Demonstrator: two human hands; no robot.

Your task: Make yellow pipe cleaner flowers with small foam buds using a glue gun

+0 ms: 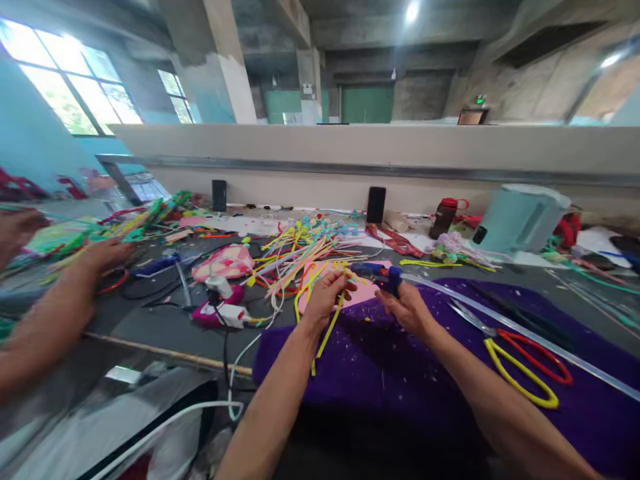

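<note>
Best hold the yellow chenille stems (331,327) steady, pinched in the left hand (325,298) at eight o'clock from the hot-glue gun (389,277) in the right hand's (407,307) grip, aiming that (likely hot) away from skin.

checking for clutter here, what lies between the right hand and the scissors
In the head view, flecked purple cloth lies between the right hand and the scissors; a clear rod runs along the far side.

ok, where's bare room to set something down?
Dark grey tabletop left of the magenta-and-white power strip; speckled purple cloth nearside of the left hand and right hand. Crowded: thin yellow and pink stems beyond them; red-and-yellow-handled scissors at right.
</note>
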